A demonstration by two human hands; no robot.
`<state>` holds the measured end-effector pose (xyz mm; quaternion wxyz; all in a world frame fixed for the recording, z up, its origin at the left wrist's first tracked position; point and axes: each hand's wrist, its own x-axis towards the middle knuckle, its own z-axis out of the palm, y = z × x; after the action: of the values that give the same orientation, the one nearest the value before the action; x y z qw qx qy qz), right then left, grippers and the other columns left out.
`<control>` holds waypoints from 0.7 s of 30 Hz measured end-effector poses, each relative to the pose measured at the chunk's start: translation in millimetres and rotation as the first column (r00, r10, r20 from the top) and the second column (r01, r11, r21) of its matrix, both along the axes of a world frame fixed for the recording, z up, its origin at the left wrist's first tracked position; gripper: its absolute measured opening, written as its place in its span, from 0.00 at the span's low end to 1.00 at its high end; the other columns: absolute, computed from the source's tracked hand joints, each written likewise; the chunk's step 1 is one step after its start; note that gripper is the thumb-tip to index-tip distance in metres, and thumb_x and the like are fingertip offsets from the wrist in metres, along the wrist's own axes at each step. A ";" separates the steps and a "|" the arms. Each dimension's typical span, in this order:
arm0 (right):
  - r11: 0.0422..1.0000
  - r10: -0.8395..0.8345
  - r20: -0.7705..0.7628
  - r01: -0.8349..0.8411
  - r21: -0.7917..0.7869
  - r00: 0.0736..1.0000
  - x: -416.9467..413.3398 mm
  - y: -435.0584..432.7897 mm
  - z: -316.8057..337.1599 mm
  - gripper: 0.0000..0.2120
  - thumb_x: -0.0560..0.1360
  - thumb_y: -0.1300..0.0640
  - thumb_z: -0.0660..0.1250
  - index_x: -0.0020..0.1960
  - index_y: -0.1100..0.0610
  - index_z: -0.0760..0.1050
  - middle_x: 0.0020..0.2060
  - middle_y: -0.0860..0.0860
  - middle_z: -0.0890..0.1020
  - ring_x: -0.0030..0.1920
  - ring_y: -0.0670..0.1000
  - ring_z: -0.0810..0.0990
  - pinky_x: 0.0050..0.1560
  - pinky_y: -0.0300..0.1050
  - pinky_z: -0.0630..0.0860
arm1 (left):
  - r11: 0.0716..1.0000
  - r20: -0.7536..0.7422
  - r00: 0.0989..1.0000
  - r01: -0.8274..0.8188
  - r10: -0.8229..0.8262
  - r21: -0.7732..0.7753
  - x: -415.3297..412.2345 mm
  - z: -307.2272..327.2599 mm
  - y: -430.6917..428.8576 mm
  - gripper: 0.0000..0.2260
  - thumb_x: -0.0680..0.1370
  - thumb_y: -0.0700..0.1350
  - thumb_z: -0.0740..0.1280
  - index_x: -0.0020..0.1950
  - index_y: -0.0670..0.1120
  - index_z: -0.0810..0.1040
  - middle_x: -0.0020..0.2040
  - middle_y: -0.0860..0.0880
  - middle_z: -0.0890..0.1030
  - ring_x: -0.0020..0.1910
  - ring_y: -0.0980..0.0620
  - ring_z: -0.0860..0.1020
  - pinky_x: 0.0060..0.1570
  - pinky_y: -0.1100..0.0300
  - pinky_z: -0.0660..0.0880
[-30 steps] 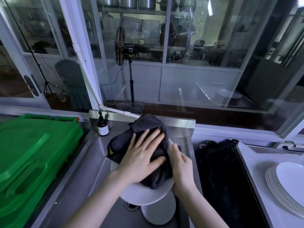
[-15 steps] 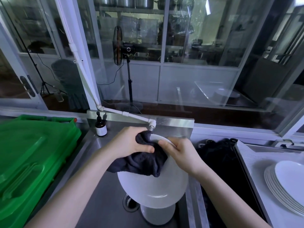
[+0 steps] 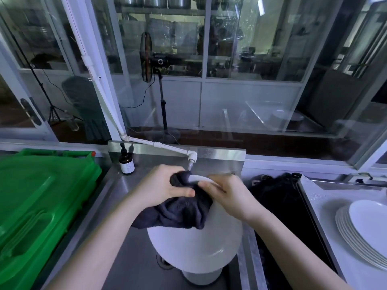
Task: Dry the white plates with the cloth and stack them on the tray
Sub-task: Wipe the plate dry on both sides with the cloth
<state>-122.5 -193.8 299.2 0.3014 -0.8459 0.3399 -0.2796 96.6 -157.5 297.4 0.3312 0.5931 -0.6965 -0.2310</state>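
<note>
A white plate is held tilted over the steel sink, its far rim up by the tap. A dark cloth drapes over the plate's upper part. My left hand grips the cloth against the far rim, thumb on top. My right hand pinches the rim just to the right, fingers touching the cloth's edge. Another white plate lies in the sink bottom, mostly hidden under the held one. Several white plates sit stacked on the tray at the right.
A green plastic bin fills the left. A brown pump bottle stands at the sink's back left. The white pipe tap hangs right above my hands. A black mass lies between sink and tray. Glass windows run behind.
A second ago my left hand lay flat on the cloth over the plate face. Now it grips the cloth at the far rim, the plate is tilted toward me, and my right hand has shifted to the top rim.
</note>
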 end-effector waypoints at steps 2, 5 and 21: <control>1.000 -0.018 0.007 0.018 -0.017 1.000 3.9 0.5 3.5 0.18 0.82 0.52 0.64 0.39 0.64 0.76 0.28 0.52 0.69 0.34 0.45 0.65 0.38 0.48 0.68 | 1.000 0.023 1.000 -0.002 0.002 0.008 -0.4 4.7 -4.5 0.10 0.65 0.56 0.79 0.39 0.60 0.78 0.35 0.61 0.81 0.36 0.65 0.75 0.39 0.69 0.70; 0.987 -0.159 0.140 0.157 0.029 0.977 -4.2 -4.0 5.3 0.22 0.81 0.52 0.65 0.31 0.51 0.61 0.25 0.43 0.62 0.30 0.43 0.61 0.31 0.38 0.59 | 0.984 -0.245 0.958 -0.169 0.151 -0.053 4.8 -5.0 -2.3 0.09 0.69 0.51 0.78 0.43 0.59 0.80 0.40 0.62 0.84 0.41 0.66 0.79 0.43 0.72 0.73; 0.998 -0.045 0.036 0.047 -0.052 0.998 6.7 -2.8 1.0 0.23 0.81 0.53 0.66 0.30 0.47 0.61 0.24 0.42 0.65 0.29 0.42 0.63 0.32 0.36 0.61 | 0.996 -0.197 0.977 -0.092 0.087 -0.016 5.0 -19.8 5.8 0.13 0.68 0.44 0.79 0.42 0.62 0.80 0.40 0.65 0.83 0.41 0.70 0.78 0.43 0.75 0.70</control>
<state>-115.8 -196.6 300.2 0.2781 -0.8405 0.3464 -0.3102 101.5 -151.7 277.5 0.4156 0.5940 -0.6361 -0.2643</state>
